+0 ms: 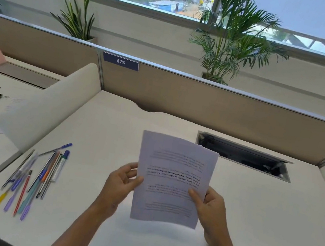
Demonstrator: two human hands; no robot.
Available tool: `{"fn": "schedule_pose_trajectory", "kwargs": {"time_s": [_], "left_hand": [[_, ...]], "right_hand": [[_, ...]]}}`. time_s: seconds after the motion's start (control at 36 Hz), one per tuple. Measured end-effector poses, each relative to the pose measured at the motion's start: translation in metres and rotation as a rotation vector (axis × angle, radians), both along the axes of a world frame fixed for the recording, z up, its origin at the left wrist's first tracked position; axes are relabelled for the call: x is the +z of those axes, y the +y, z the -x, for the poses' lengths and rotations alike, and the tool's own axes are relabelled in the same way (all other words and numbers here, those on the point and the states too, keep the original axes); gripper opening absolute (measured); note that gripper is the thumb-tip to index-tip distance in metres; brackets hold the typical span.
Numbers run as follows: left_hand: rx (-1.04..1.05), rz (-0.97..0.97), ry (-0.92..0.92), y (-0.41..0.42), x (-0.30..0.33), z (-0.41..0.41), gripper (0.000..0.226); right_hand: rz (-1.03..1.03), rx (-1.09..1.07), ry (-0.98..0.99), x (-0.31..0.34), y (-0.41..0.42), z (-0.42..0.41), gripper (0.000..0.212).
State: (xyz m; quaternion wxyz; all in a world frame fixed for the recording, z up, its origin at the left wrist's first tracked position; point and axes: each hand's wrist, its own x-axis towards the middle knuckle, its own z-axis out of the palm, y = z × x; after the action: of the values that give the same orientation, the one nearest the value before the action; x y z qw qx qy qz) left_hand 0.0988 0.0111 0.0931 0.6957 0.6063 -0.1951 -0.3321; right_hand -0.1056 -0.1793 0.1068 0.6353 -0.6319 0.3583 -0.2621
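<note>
Pinches a thin sheaf of paper (172, 179) at both long edges. With the left hand (122, 182), clamps the left edge about midway up, thumb pressed flat on the front face, fingers curled behind. With the right hand (207, 205), does the same on the right edge, slightly lower, thumb across the front, fingers hidden behind the sheets. Keeps each grip pinched on the paper, neither spread. Brings both bare forearms up from the near edge, angled inward toward each other.

Holds the sheaf upright and clear of the table (114, 128), near its centre, bottom edge gently bowed, top right corner fanned to show a second sheet. Shows smooth white pages with blocks of dark print, upside down from this side, a few lines bold, most too blurred to read. Hovers above a flat white sheet (149, 245) at the near table edge.

To the left, on the matte off-white top, a loose heap of slim pens (37, 176): plastic barrels in purple, blue, red, orange, teal and yellow. To the right and farther, a rectangular cable slot (245, 156), dark inside, metal-rimmed. Behind, a beige fabric partition (203, 95) capped in aluminium, with a dark blue plate (120, 61) reading 475. Beyond that, a feathery palm (233, 38) on the right and a stiff sword-leaved plant (76, 15) on the left, under a wide window.
</note>
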Motion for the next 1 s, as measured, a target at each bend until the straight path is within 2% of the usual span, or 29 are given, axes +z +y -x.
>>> {"fn": "schedule_pose_trajectory", "kwargs": {"time_s": [0.19, 0.28, 0.42, 0.53, 0.69, 0.86, 1.0], "left_hand": [[0.061, 0.050, -0.142, -0.018, 0.014, 0.015, 0.029], [0.088, 0.031, -0.161, -0.015, -0.002, 0.027, 0.030], [0.071, -0.104, -0.150, -0.012, -0.035, 0.047, 0.033], [0.074, -0.095, -0.187, -0.013, -0.036, 0.053, 0.040], [0.097, -0.089, -0.195, -0.016, -0.041, 0.056, 0.031], [0.068, -0.160, -0.138, -0.013, -0.051, 0.061, 0.032], [0.036, -0.153, -0.113, -0.017, -0.043, 0.056, 0.029]], "right_hand": [[0.036, -0.117, -0.079, -0.011, 0.014, 0.000, 0.018], [0.028, -0.163, -0.050, -0.030, 0.023, 0.004, 0.019], [0.001, -0.189, 0.077, -0.070, 0.032, 0.011, 0.015], [0.037, -0.225, 0.078, -0.071, 0.029, 0.014, 0.015], [0.060, -0.222, 0.044, -0.076, 0.029, 0.015, 0.015], [-0.053, -0.155, 0.169, -0.107, 0.035, 0.023, 0.018], [-0.123, -0.126, 0.120, -0.096, 0.020, 0.024, 0.017]]}}
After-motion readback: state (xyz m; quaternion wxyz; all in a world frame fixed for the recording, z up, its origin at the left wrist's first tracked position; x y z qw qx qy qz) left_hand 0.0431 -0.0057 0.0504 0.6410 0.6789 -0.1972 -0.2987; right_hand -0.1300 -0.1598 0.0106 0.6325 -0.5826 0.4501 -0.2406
